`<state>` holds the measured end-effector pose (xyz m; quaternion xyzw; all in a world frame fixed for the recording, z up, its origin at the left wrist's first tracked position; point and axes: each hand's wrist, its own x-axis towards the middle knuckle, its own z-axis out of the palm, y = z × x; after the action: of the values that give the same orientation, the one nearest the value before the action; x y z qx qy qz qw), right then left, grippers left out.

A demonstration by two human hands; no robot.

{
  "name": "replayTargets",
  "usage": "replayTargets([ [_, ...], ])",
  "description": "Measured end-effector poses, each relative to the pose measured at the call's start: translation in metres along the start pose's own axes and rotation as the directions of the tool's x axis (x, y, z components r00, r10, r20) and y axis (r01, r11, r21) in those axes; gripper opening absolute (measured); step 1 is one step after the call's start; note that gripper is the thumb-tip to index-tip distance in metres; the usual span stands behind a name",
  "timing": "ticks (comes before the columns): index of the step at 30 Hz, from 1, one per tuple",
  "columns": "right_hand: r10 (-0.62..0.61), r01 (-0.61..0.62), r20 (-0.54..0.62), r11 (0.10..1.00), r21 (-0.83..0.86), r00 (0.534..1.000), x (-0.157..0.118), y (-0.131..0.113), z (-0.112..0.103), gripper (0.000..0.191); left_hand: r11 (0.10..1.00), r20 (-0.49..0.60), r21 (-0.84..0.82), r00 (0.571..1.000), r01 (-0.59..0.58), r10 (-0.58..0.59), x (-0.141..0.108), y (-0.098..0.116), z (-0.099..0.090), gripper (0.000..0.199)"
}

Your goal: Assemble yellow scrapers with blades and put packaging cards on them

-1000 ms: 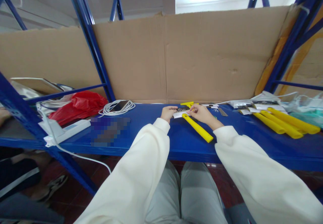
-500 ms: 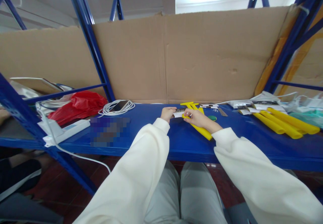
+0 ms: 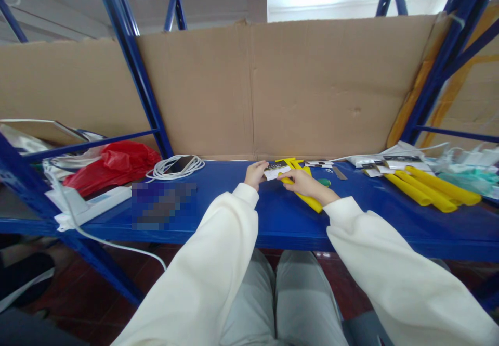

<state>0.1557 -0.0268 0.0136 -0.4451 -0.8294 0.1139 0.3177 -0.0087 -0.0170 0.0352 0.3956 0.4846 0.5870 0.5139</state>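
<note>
My left hand (image 3: 255,175) is closed on the left end of a small black-and-white card (image 3: 276,172), its thumb and fingers pinching the edge. At the card's right end, my right hand (image 3: 303,182) has its fingers curled in a pinch; what lies between the fingertips is hidden. A yellow tube-like piece (image 3: 311,202) runs out from under the right hand toward the shelf's front edge. Just behind the hands lie more yellow pieces (image 3: 287,161). Beside the right wrist is a green object (image 3: 324,182), partly covered.
A flat metal strip (image 3: 340,173) and small black-and-white cards (image 3: 319,164) lie behind the right hand. Several yellow rolls (image 3: 432,192) are at right. A coiled white cable (image 3: 156,171), phone (image 3: 182,164), red bag (image 3: 117,164) and power strip (image 3: 103,204) sit left. Cardboard (image 3: 312,91) stands behind.
The card now shows more of its white face, tilted up between my hands. My right hand has shifted slightly at the card's right end. The whole view has moved a little.
</note>
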Motion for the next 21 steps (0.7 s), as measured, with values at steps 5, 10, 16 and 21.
replayTargets([
  [5,0.028,-0.045,-0.102,0.985,-0.165,0.994,0.001,0.005,-0.012,0.038,1.000,-0.014,-0.022,1.000,-0.009,0.009,-0.004,0.004,-0.004,0.049],
  [10,0.103,-0.203,-0.281,0.913,-0.355,0.954,-0.002,0.028,-0.058,0.037,1.000,-0.003,-0.002,1.000,0.010,-0.010,-0.006,0.005,-0.005,0.045],
  [16,0.353,-0.487,-0.335,0.640,-0.594,0.873,-0.031,0.063,-0.157,0.037,0.999,0.009,0.040,1.000,0.028,-0.028,-0.005,0.001,-0.004,0.039],
  [21,0.519,-0.624,-0.397,0.395,-0.674,0.757,-0.077,0.106,-0.219,0.035,0.997,0.014,0.073,0.999,0.039,-0.040,-0.002,0.000,-0.004,0.040],
])
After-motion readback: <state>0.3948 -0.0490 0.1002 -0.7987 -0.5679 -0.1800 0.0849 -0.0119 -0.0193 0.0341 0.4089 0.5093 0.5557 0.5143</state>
